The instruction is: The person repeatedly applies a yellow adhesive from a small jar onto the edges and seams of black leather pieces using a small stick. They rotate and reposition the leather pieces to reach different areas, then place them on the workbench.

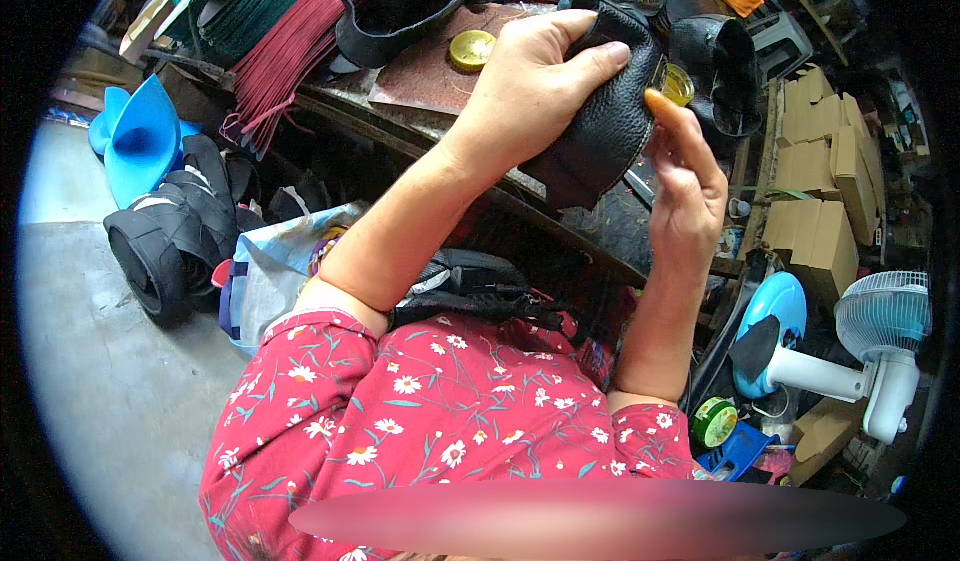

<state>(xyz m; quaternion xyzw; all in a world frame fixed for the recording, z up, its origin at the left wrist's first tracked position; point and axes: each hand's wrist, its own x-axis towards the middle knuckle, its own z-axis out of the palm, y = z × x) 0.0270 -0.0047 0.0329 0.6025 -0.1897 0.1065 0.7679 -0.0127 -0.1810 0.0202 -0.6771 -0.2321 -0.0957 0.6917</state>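
Note:
My left hand [545, 81] is closed on a black pebbled leather shoe upper [605, 136], its thumb pressed on top. The upper is held tilted above the workbench's edge, and its far end bends up behind my fingers. My right hand [685, 166] is on the other side with its index finger stretched out. That fingertip looks yellowish and lies at the upper's right edge. No object shows in the right hand. A jar of yellow paste [678, 86] stands just beyond the fingertip, partly hidden. On the bench lies a round yellow lid [471, 51].
More black leather pieces [385, 46] lie on the bench, with red cord bundles [285, 61] to their left. Stacked black foam pieces [170, 231] and a bag [275, 271] are at left. Cardboard boxes [815, 231] and a white fan [885, 331] stand at right.

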